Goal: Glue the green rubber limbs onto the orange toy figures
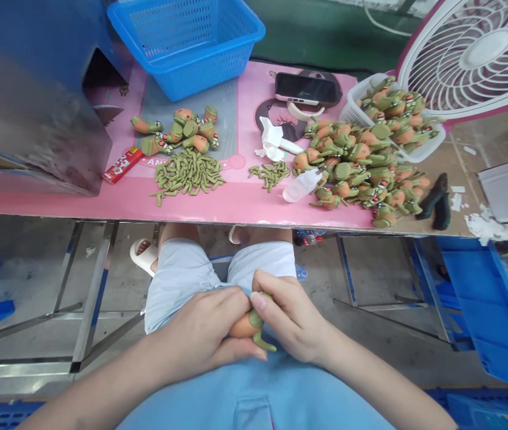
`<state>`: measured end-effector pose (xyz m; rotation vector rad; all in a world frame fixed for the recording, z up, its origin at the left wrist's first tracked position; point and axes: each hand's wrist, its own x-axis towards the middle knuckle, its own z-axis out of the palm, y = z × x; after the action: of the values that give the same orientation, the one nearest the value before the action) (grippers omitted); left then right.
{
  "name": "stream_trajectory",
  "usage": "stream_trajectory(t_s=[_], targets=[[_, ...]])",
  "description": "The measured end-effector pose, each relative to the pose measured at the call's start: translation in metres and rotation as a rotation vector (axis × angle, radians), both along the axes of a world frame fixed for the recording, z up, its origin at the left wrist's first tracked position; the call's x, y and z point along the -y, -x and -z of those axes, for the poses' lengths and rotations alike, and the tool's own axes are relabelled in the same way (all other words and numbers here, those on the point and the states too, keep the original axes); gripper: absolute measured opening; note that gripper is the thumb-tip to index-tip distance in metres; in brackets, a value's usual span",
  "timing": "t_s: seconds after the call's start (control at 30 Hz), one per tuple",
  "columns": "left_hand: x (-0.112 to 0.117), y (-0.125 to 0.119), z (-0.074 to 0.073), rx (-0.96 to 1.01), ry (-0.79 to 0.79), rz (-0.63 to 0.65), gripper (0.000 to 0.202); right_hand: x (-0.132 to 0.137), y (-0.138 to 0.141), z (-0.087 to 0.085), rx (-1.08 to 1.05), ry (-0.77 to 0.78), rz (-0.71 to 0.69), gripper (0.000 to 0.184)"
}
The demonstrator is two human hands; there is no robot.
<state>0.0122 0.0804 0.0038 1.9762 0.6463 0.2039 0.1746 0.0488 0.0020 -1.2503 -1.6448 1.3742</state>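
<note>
Blue shirtfront (218, 394) was nearest, and above the lap (182, 269), the left hand (204, 322) clasped an orange-and-green figure (244, 326) while the right hand (296, 322) pinched its green part! Beyond, green pieces (189, 172) lay heaped on the pink tabletop (245, 202).

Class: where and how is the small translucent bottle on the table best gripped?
Probably grip the bottle by its wide body, coming from the near table edge: it lies on its side, narrower end toward the figure pile.

Between the fingers (260, 301) is one figurine (241, 326); beyond them are one phone (305, 88), one fan (487, 49), one red packet (123, 165), two heaps of green pieces (189, 172).
</note>
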Motion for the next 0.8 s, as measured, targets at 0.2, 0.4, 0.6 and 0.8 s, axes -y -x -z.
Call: stream_trajectory(t_s=[0.2,0.4,0.6,0.8], targets=[[0.002,0.001,0.000,-0.014,0.043,0.013,0.049,0.000,0.001,0.001,0.001,0.009,-0.003,0.027],[0.003,0.003,0.004,0.038,0.076,-0.056,0.040,-0.001,0.001,0.004,-0.038,0.016,-0.012,0.032],[0.003,0.004,0.011,0.255,0.476,-0.273,0.041,-0.007,0.000,0.015,-0.249,-0.001,-0.032,0.050],[0.009,-0.002,0.011,0.577,1.057,-0.477,0.047,-0.006,0.001,0.015,-0.271,-0.035,-0.023,0.052]])
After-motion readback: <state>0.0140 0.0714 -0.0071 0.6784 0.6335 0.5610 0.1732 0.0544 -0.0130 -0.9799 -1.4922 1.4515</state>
